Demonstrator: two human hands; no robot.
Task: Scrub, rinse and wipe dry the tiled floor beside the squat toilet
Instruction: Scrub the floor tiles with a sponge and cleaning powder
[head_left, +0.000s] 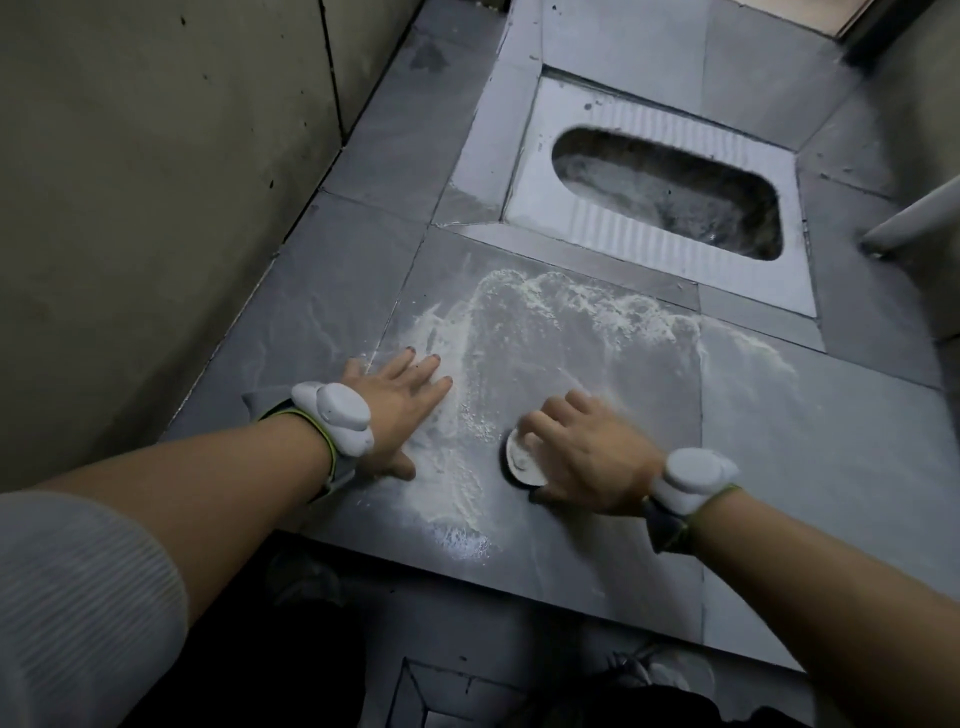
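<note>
Left hand (400, 400) and right hand (582, 447) on tiled floor (779, 467), squat toilet (665, 192) beyond, wall (156, 182) left.

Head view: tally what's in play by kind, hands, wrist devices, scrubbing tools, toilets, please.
Hands: 2, left hand flat on the tiled floor, right hand gripping the scrubber
White wrist devices: 2
Scrubbers: 1
Squat toilets: 1
Total: 6
</note>
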